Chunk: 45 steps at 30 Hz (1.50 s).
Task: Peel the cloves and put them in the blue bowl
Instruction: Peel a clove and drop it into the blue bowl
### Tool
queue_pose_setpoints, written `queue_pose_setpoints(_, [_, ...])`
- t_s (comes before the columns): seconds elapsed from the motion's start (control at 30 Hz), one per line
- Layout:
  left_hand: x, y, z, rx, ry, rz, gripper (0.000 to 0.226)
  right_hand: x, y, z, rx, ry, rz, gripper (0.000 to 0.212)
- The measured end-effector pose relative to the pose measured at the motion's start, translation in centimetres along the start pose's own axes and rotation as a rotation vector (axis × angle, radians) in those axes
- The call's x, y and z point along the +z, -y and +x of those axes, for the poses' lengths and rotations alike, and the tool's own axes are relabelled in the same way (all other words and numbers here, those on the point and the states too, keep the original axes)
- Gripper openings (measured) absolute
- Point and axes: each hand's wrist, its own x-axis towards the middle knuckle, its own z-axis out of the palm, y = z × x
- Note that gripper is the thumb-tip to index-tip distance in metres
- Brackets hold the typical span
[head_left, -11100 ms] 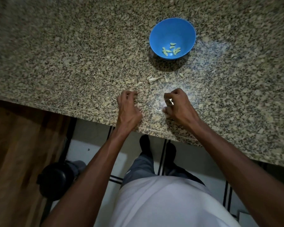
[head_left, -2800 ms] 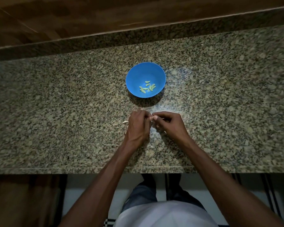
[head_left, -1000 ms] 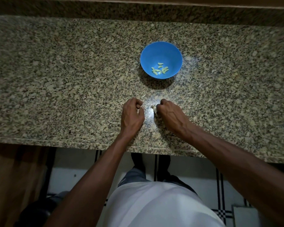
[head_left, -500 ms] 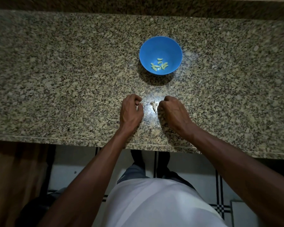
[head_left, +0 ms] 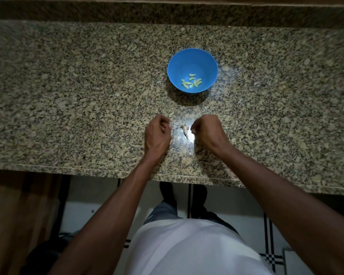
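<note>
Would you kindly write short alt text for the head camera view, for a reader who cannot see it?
Seen from above, a person's left hand and right hand, fingers curled, rest on a speckled granite counter either side of a scrap of garlic skin. Beyond them stands a blue bowl holding several peeled cloves.

No text, label, brand, number or sign can be read anywhere in the view. The blue bowl has a plain wall with no marking on it, the speckled granite tabletop bears no lettering, and the white garment at the bottom shows no print.
</note>
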Motion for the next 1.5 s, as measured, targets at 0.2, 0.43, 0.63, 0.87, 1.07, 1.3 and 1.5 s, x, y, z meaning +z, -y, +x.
queue_pose_setpoints(0.2, [-0.6, -2.1, -0.8, 0.042, 0.083, -0.232, 0.01, -1.7, -0.6, -1.8, 0.277, 0.146, 0.906, 0.017])
queue_pose_setpoints(0.43, [0.4, -3.3, -0.5, 0.074, 0.165, -0.25, 0.012, -2.4, -0.2, -2.0, 0.377, 0.159, 1.07, 0.021])
queue_pose_setpoints(0.63, [1.0, -4.2, -0.5, 0.321, 0.078, 0.016, 0.01, -2.9, 0.3, -2.0, 0.336, 0.073, 0.875, 0.021])
queue_pose_setpoints(0.87, [1.4, -4.7, -0.4, 0.341, 0.096, 0.141, 0.013, -1.9, 1.2, -2.2, 0.263, -0.127, 0.595, 0.006])
queue_pose_setpoints(1.07, [0.9, -5.4, 0.3, 0.206, 0.209, 0.144, 0.02, -1.5, 1.2, -1.9, 0.073, -0.19, 0.37, 0.006])
queue_pose_setpoints(1.3, [-0.8, -5.4, 1.4, -0.036, 0.439, -0.021, 0.016, -0.6, 0.6, -1.7, -0.072, -0.192, 0.222, 0.013])
queue_pose_setpoints(1.5, [-1.1, -5.2, 1.2, -0.462, 0.554, -0.458, 0.02, -0.6, 0.6, -1.8, -0.199, -0.196, 0.15, 0.018])
